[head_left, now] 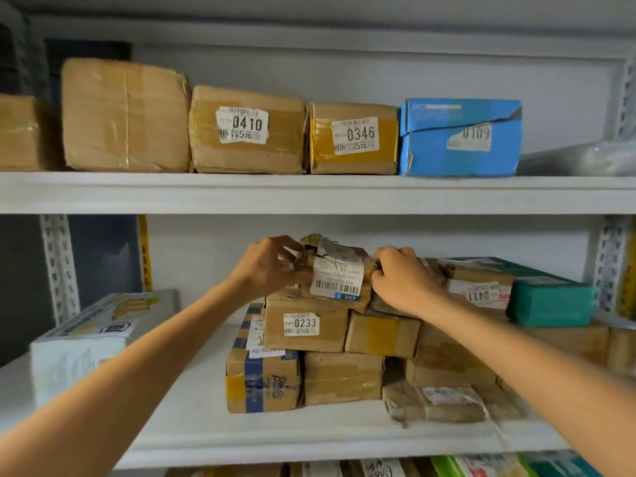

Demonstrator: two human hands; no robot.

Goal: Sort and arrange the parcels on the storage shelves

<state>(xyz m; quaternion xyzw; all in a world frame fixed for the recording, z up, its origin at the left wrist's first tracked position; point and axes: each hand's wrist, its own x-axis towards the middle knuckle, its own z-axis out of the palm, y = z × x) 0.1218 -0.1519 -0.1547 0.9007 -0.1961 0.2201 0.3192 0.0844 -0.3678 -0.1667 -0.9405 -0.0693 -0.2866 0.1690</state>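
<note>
A small crumpled cardboard parcel [339, 271] with a white barcode label sits on top of a pile of brown boxes on the lower shelf [192, 432]. My left hand [270, 266] grips its left end and my right hand [402, 280] grips its right end. Directly under it lies a box labelled 0233 [304, 325]. A box marked 0411 [478, 290] lies to the right, partly behind my right hand. Below are a blue-taped box [263, 383] and a flattened torn parcel [447, 402].
The upper shelf [309, 192] carries a row of boxes: a plain brown one [125, 115], 0410 [246, 130], 0346 [354, 139] and a blue box [461, 137]. A white carton [89, 339] stands at lower left, a green box [550, 297] at right.
</note>
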